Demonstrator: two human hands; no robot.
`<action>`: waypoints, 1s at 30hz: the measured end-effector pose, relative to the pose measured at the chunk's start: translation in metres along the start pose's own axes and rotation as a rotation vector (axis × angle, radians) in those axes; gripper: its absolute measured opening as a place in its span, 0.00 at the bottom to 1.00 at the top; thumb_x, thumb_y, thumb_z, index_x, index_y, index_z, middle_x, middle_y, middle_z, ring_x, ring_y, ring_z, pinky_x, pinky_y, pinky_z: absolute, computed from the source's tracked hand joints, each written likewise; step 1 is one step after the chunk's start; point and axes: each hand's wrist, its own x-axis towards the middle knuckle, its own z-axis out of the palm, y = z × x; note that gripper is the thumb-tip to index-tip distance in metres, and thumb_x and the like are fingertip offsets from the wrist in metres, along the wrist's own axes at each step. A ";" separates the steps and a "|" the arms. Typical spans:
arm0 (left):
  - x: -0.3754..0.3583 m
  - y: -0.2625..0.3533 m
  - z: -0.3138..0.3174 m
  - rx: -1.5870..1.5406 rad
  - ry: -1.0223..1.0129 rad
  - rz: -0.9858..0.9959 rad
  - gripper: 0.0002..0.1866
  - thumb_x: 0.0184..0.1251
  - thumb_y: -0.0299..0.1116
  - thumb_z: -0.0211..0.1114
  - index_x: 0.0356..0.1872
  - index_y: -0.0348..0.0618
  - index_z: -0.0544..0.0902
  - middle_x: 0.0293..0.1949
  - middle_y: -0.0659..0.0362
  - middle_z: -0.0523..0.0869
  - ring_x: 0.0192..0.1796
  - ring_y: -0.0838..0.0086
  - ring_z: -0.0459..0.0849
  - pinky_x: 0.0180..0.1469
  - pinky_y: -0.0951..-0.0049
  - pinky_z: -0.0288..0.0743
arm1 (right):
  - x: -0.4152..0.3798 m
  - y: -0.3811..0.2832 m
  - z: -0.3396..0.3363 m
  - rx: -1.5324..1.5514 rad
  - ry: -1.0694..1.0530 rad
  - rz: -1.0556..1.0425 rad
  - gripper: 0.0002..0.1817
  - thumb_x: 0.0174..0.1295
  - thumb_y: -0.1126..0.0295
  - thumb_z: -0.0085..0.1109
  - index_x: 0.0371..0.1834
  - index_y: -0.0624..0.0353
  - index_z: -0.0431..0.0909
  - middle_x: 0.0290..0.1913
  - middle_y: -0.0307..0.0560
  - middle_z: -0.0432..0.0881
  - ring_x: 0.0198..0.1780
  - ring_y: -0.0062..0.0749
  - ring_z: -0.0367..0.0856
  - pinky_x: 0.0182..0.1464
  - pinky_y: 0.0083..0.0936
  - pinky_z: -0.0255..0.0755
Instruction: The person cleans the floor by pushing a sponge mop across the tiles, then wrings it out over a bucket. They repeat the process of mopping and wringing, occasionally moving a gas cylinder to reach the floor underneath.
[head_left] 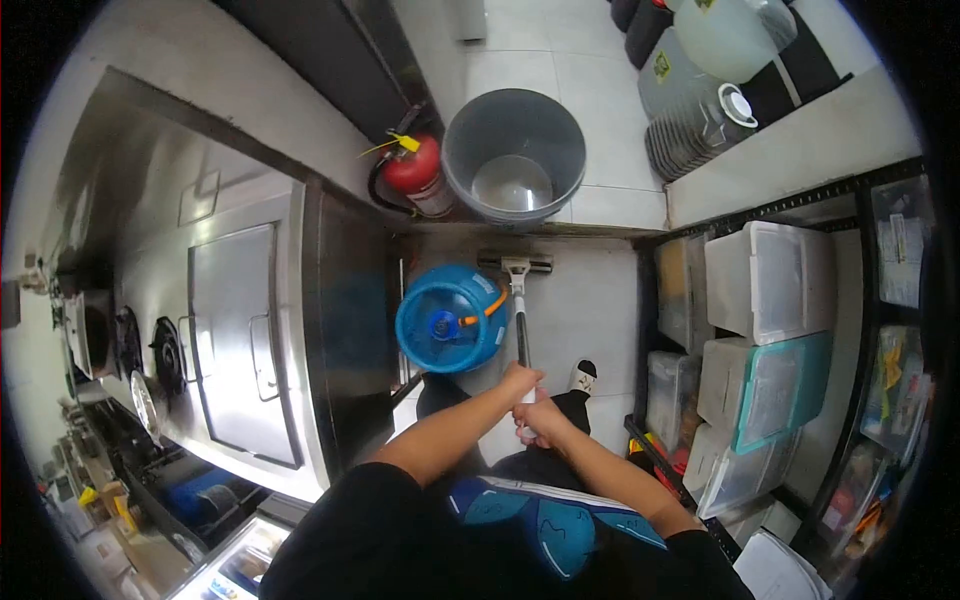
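A mop [521, 320] with a white and grey handle runs from my hands up to its flat head, which lies on the tiled floor by the step. My left hand [522, 382] is wrapped round the handle, close to my right hand [540, 418], which grips it near the lower end in view. Left of the mop stands a blue gas cylinder [450, 345] with an orange hose. Just beyond the step is a grey bucket [465, 165], with a little light showing at its bottom.
A red fire extinguisher [425, 175] stands beside the bucket. On the left runs a steel counter [355, 300]. A black rack [645, 330] with plastic boxes [790, 285] lines the right side. Large plastic jugs [690, 80] stand at the upper right.
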 end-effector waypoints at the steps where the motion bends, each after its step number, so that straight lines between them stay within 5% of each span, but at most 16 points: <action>1: 0.012 -0.009 -0.001 -0.050 -0.015 0.008 0.19 0.48 0.28 0.64 0.39 0.29 0.68 0.22 0.52 0.77 0.21 0.66 0.79 0.19 0.66 0.73 | 0.001 0.000 0.002 0.005 0.014 -0.011 0.22 0.45 0.78 0.50 0.45 0.48 0.59 0.22 0.41 0.68 0.13 0.26 0.66 0.09 0.24 0.61; 4: -0.012 0.012 -0.005 -0.074 -0.006 -0.017 0.14 0.48 0.28 0.64 0.34 0.31 0.71 0.22 0.52 0.77 0.22 0.66 0.80 0.19 0.67 0.73 | 0.015 0.008 0.002 0.022 0.028 -0.025 0.20 0.45 0.77 0.50 0.43 0.48 0.60 0.23 0.40 0.67 0.14 0.27 0.69 0.08 0.23 0.64; 7: -0.007 0.012 -0.005 -0.078 0.026 0.005 0.21 0.51 0.27 0.63 0.44 0.32 0.66 0.25 0.53 0.75 0.24 0.69 0.78 0.21 0.68 0.73 | 0.034 0.020 -0.003 -0.043 0.000 -0.038 0.34 0.52 0.70 0.51 0.61 0.52 0.45 0.27 0.43 0.69 0.17 0.31 0.73 0.10 0.26 0.66; 10: 0.020 -0.005 -0.009 0.165 -0.020 0.058 0.19 0.51 0.27 0.62 0.42 0.32 0.67 0.23 0.56 0.75 0.23 0.69 0.77 0.21 0.67 0.72 | 0.019 0.007 0.002 -0.081 0.071 0.060 0.37 0.53 0.70 0.51 0.63 0.52 0.41 0.28 0.45 0.69 0.18 0.31 0.73 0.11 0.28 0.67; 13: 0.010 -0.007 0.004 -0.055 -0.017 -0.002 0.13 0.53 0.26 0.59 0.38 0.34 0.68 0.21 0.57 0.73 0.20 0.71 0.74 0.19 0.68 0.70 | 0.025 0.022 -0.004 -0.069 0.115 0.016 0.31 0.47 0.76 0.52 0.54 0.47 0.50 0.24 0.41 0.68 0.14 0.28 0.69 0.09 0.27 0.64; 16: 0.033 -0.027 0.014 -0.333 -0.071 -0.069 0.06 0.55 0.25 0.56 0.32 0.37 0.69 0.18 0.59 0.71 0.17 0.72 0.71 0.17 0.69 0.67 | 0.022 0.037 -0.018 0.105 0.028 -0.067 0.30 0.49 0.77 0.51 0.56 0.48 0.50 0.23 0.41 0.68 0.14 0.27 0.68 0.11 0.26 0.65; 22: 0.029 -0.034 0.058 -0.313 -0.128 -0.066 0.08 0.56 0.26 0.54 0.19 0.39 0.69 0.15 0.58 0.69 0.16 0.71 0.69 0.16 0.68 0.68 | -0.011 0.050 -0.059 0.327 -0.004 -0.149 0.23 0.46 0.81 0.50 0.49 0.56 0.61 0.20 0.41 0.67 0.14 0.27 0.67 0.09 0.25 0.62; 30: -0.003 -0.033 0.116 -0.215 -0.137 -0.146 0.07 0.54 0.27 0.55 0.20 0.38 0.71 0.16 0.56 0.71 0.16 0.70 0.71 0.17 0.67 0.70 | -0.036 0.070 -0.101 0.357 0.095 -0.106 0.17 0.46 0.81 0.51 0.41 0.58 0.64 0.19 0.42 0.68 0.13 0.27 0.67 0.10 0.25 0.61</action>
